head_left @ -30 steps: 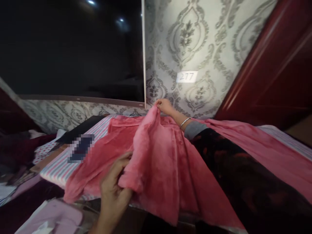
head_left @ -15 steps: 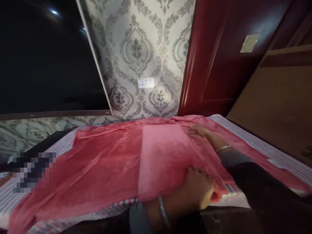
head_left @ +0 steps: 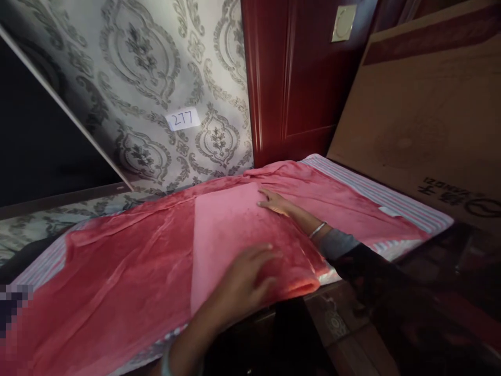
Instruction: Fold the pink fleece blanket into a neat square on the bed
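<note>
Below the spread left hand (head_left: 246,278), folded pink plush fabric (head_left: 219,227) is touched toward one o'clock by the spread right hand (head_left: 277,202).

The cloth (head_left: 125,266) is pink — paler on its folded panel (head_left: 223,235); beneath it, a pink-grey-white striped cover (head_left: 385,196); behind it, grey-scrolled wallpaper (head_left: 188,73).

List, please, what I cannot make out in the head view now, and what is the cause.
All in the head view:
- Inner layers of the folded pink plush fabric: hidden under its top layer.
- Whether the bare left hand presses the fabric: fingers blurred.
- Rest of the flat black screen: cut off by the left edge.
- Any print on the small white tag: too small.
</note>
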Demonstrator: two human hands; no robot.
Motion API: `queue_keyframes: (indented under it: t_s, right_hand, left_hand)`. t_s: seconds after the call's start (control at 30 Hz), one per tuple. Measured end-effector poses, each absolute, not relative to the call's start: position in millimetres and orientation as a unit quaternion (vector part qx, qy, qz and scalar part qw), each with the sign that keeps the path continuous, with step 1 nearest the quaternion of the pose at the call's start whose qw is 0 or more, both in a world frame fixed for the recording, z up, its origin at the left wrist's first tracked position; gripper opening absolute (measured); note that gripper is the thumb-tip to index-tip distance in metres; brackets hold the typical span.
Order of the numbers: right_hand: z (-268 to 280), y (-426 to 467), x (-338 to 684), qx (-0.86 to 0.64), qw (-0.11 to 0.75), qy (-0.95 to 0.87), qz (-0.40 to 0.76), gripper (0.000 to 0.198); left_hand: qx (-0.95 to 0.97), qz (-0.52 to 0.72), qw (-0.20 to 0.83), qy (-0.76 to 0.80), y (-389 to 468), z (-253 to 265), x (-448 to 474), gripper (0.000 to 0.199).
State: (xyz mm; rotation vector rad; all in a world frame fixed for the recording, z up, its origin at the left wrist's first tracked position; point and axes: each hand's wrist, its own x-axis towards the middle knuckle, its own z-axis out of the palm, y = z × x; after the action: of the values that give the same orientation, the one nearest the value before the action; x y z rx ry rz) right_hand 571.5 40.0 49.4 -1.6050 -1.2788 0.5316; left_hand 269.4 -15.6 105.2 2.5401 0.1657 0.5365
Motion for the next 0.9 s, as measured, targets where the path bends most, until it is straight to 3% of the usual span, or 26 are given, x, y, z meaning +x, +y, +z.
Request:
queue_keyframes:
  t_s: [0.2, 0.33, 0.47, 0.63, 0.9]
  right_hand:
    - [68, 51, 562, -0.654, 0.508, -0.526, 0.193, 0.059]
    - [93, 56, 573, -0.648, 0.529, -0.528, 0.148, 0.063]
    - [87, 51, 580, -0.693, 0.511, -0.488, 0.140, 0.056]
    - [56, 24, 580, -0.716, 0.488, -0.460, 0.192, 0.050]
    - [46, -21, 572, -0.701, 0.452, -0.519, 0.187, 0.075]
  left_hand:
    - [0.829, 0.386, 0.242, 0.324, 51, 85, 209, 0.039]
    - [0.726, 0.376, 0.396, 0.418, 55, 67, 197, 0.057]
    - [0.605, 0.380, 0.555, 0.426, 40, 55, 204, 0.075]
    - [0.530, 0.398, 0.629, 0.407, 33, 49, 202, 0.074]
    - [0.433, 0.384, 0.685, 0.442, 22, 60, 207, 0.088]
